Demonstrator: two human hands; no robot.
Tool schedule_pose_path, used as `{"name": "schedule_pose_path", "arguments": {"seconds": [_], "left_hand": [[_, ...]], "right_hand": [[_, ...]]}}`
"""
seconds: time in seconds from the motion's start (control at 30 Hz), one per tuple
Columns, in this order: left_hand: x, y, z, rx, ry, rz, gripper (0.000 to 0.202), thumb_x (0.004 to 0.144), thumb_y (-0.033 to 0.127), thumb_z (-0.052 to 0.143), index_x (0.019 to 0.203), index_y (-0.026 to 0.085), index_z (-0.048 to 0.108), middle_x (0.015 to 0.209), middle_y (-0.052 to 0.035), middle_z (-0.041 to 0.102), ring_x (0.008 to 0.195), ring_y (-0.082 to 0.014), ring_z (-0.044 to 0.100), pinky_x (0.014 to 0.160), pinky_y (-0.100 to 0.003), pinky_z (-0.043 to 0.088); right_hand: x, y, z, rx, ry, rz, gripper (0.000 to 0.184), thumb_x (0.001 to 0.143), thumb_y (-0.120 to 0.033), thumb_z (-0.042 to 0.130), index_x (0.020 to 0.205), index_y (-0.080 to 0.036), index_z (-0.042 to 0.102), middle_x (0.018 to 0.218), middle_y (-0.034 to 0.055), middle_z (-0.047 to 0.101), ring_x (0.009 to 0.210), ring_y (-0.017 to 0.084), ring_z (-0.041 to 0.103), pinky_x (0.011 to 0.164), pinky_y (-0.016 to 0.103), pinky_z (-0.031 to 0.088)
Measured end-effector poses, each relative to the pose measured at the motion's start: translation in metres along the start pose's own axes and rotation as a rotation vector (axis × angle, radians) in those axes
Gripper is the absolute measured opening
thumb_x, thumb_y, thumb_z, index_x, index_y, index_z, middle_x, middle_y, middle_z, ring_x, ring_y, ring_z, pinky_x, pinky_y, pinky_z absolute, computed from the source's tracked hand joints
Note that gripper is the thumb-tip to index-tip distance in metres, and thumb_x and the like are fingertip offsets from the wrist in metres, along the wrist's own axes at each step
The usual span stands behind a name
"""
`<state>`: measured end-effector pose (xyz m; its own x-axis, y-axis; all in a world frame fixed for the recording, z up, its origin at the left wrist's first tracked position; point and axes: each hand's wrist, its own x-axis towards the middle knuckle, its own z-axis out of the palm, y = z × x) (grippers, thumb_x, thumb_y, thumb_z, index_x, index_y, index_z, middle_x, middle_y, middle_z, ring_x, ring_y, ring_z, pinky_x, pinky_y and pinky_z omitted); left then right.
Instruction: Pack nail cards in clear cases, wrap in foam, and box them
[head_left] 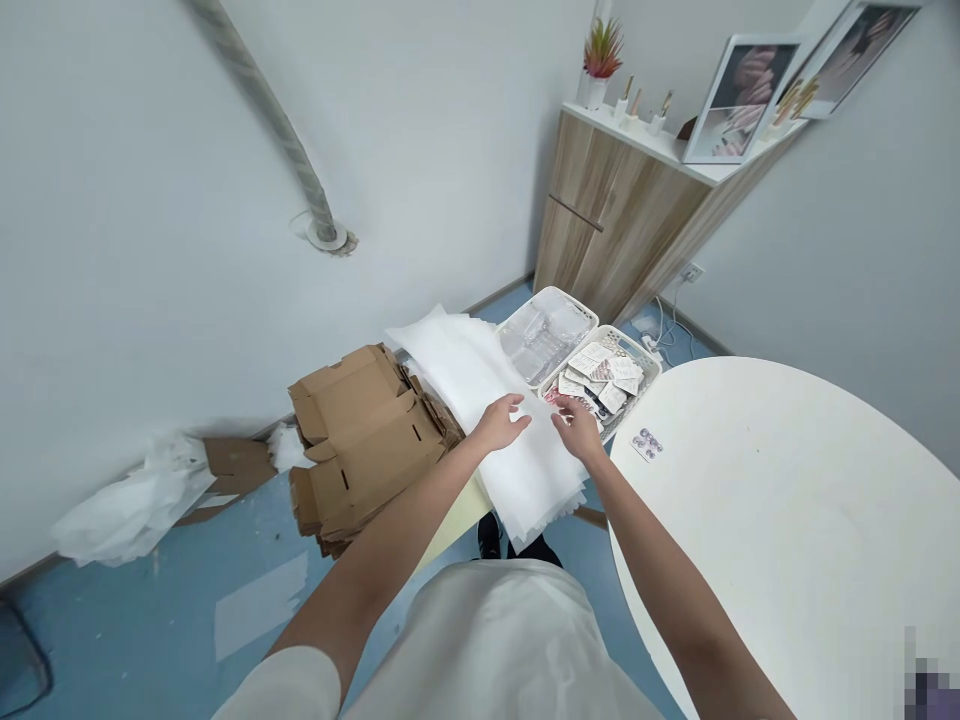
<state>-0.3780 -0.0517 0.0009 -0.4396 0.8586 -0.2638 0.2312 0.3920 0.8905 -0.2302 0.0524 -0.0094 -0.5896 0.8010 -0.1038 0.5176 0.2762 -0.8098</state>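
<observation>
Both my arms reach forward over a stack of white foam sheets (480,390). My left hand (501,422) hovers on the top sheet with fingers curled and slightly apart. My right hand (577,425) is at the sheet's right edge, beside a white basket of small printed packets (609,378), fingers bent as if pinching; what it holds, if anything, is too small to see. Behind that basket stands a second white basket with clear plastic trays (546,330).
A round white table (787,520) fills the right, with one small packet (646,443) near its edge. Flattened cardboard boxes (360,440) are piled on the left. Crumpled white plastic (127,510) lies on the blue floor. A wooden cabinet (622,215) stands in the corner.
</observation>
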Motion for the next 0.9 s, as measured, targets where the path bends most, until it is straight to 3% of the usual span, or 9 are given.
{"name": "schedule_pose_path", "arguments": {"seconds": [0.17,0.27,0.33,0.47,0.63,0.77,0.9], "left_hand": [[0.084,0.006,0.004,-0.077,-0.005,-0.042,0.058,0.073,0.021,0.048,0.128,0.016,0.029,0.131,-0.0136,0.038,0.117,-0.0203,0.042,0.094,-0.033,0.034],[0.125,-0.002,0.006,-0.064,0.033,-0.175,0.059,0.074,0.022,0.046,0.129,0.016,0.027,0.132,-0.0134,0.037,0.122,-0.0211,0.035,0.098,-0.034,0.029],[0.139,-0.011,0.005,-0.061,0.062,-0.274,0.059,0.074,0.025,0.046,0.129,0.017,0.027,0.132,-0.0123,0.037,0.123,-0.0217,0.032,0.097,-0.034,0.028],[0.141,-0.022,0.001,-0.088,0.067,-0.355,0.06,0.073,0.026,0.048,0.128,0.017,0.027,0.133,-0.0121,0.036,0.123,-0.0216,0.033,0.095,-0.033,0.031],[0.133,-0.018,-0.006,-0.081,0.075,-0.353,0.054,0.074,0.023,0.048,0.125,0.019,0.033,0.129,-0.0109,0.042,0.119,-0.0203,0.038,0.096,-0.031,0.03],[0.134,-0.011,-0.011,-0.077,0.084,-0.362,0.048,0.074,0.02,0.047,0.121,0.018,0.039,0.125,-0.0109,0.046,0.115,-0.0194,0.042,0.094,-0.031,0.032],[0.133,-0.008,-0.015,-0.083,0.099,-0.338,0.044,0.073,0.018,0.049,0.116,0.016,0.044,0.121,-0.0112,0.049,0.112,-0.0191,0.045,0.091,-0.03,0.034]], "right_hand": [[0.076,0.005,0.003,-0.031,-0.044,-0.02,0.046,0.071,-0.02,0.048,0.117,-0.021,0.044,0.105,0.0066,0.059,0.09,0.018,0.057,0.08,0.035,0.043],[0.111,0.007,0.012,-0.085,-0.091,-0.037,0.048,0.071,-0.018,0.048,0.119,-0.02,0.042,0.104,0.0067,0.06,0.091,0.02,0.056,0.081,0.035,0.042],[0.127,0.008,0.02,-0.148,-0.124,-0.053,0.049,0.07,-0.018,0.051,0.119,-0.021,0.043,0.104,0.0072,0.06,0.092,0.022,0.055,0.081,0.036,0.04],[0.14,0.011,0.035,-0.307,-0.197,-0.082,0.05,0.067,-0.021,0.058,0.115,-0.021,0.046,0.104,0.0097,0.059,0.096,0.026,0.052,0.083,0.039,0.036],[0.143,0.011,0.043,-0.39,-0.237,-0.049,0.052,0.066,-0.022,0.062,0.115,-0.023,0.045,0.103,0.0101,0.057,0.099,0.027,0.05,0.086,0.041,0.029],[0.147,0.009,0.041,-0.369,-0.275,-0.002,0.051,0.066,-0.023,0.061,0.115,-0.022,0.046,0.103,0.0096,0.055,0.098,0.024,0.05,0.087,0.042,0.029],[0.151,0.007,0.035,-0.191,-0.293,0.018,0.037,0.069,-0.021,0.056,0.106,-0.02,0.055,0.097,0.0067,0.057,0.088,0.019,0.053,0.082,0.034,0.037]]}}
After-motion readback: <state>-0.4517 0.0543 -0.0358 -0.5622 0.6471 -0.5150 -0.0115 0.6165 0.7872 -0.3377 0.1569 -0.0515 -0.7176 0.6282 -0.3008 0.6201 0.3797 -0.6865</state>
